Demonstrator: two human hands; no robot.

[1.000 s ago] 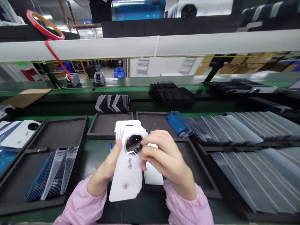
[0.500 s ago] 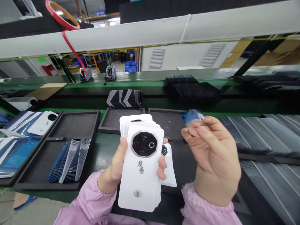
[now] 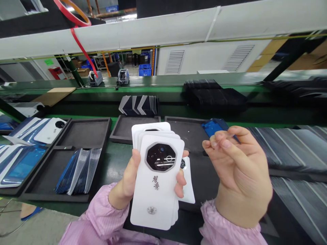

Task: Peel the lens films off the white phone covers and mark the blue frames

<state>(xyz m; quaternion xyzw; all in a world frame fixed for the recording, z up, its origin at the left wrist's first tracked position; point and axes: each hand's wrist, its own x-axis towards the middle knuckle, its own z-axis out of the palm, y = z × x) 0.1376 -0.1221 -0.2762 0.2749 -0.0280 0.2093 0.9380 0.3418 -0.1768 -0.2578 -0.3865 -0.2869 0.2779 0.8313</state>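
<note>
My left hand (image 3: 126,185) is closed round a fanned stack of white phone back covers (image 3: 155,190), held upright. The top cover shows a dark octagonal camera window. My right hand (image 3: 240,177) is raised to the right of the stack, thumb and forefinger pinched on what looks like a small clear film (image 3: 228,137). Another white cover (image 3: 189,192) lies on the black tray behind the stack. A blue film piece (image 3: 213,126) rests on the tray beyond my right fingertips.
A black tray (image 3: 33,192) on the left holds leaning blue and white sheets (image 3: 76,166). More white covers (image 3: 51,129) lie far left. Rows of grey sheets (image 3: 293,143) fill the right. A red tape roll (image 3: 74,13) hangs on the white rail; a dispenser (image 3: 95,78) sits beyond.
My right hand has left the top cover's camera window and lifted up and to the right, fingers pinched. The stack has come up and closer to me.
</note>
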